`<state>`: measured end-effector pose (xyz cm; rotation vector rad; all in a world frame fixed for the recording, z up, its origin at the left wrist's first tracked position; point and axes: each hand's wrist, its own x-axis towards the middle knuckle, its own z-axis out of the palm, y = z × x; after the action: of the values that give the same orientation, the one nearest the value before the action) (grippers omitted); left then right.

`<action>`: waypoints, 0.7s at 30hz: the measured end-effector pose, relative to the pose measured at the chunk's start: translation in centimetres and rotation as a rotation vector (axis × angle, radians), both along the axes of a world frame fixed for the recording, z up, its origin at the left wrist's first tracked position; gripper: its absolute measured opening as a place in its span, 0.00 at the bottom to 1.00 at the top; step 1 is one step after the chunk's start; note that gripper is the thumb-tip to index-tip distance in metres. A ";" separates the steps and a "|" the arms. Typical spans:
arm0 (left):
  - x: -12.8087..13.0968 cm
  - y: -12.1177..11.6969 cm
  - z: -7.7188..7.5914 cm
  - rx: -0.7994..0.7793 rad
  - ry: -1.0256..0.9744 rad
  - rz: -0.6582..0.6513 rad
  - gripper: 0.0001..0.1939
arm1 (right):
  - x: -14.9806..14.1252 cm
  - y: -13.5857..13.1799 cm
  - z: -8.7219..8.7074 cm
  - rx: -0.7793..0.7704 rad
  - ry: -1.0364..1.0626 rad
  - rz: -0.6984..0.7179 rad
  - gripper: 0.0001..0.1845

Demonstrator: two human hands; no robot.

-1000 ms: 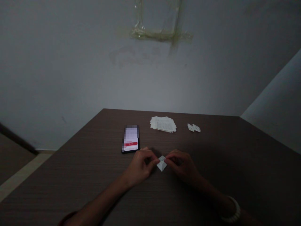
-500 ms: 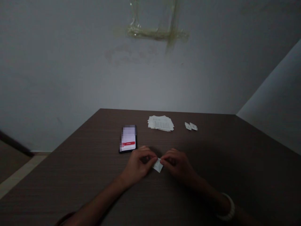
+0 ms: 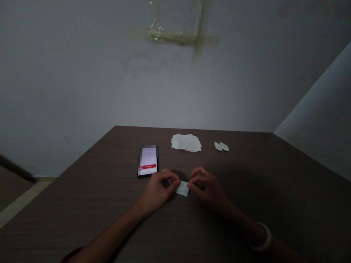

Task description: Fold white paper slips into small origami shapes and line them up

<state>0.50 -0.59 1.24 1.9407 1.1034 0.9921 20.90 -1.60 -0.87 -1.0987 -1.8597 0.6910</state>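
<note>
Pinching the small paper slip [image 3: 181, 189] at its left end, our left hand [image 3: 158, 190] has thumb and forefinger pressed together on it. Our right hand [image 3: 207, 188] holds its thumb and forefinger close together at the slip's right edge, with the other fingers loosely curled; we cannot tell whether it truly grips or only touches.

The slip sits between our two hands, low over the surface [image 3: 137, 233]. It looks pale and roughly four-sided, with faint lines of print facing up, too small for us to read. We judge that we are in the middle of folding or straightening it; the next move seems to call for light, even fingertip pressure, with the edges lined up before any crease is pressed.

Just beyond our left hand lies a lit phone [image 3: 149, 160]. Farther out, beyond the gap between our hands, is an uneven stack of printed papers [image 3: 186, 143]. Beyond our right hand rest two small folded pieces [image 3: 221, 146], side by side.
</note>
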 end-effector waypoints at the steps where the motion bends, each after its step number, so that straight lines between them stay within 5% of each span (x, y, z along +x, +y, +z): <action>1: 0.0 0.0 0.0 -0.003 -0.002 0.002 0.08 | 0.0 0.0 0.0 0.000 0.005 0.000 0.05; 21: 0.0 0.4 -0.9 0.008 0.164 -0.092 0.06 | -0.2 0.2 -0.4 0.035 -0.105 0.008 0.04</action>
<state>0.53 -0.14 0.34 2.0898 1.0899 0.8002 20.70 -1.44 -1.26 -1.1245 -1.9591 0.6134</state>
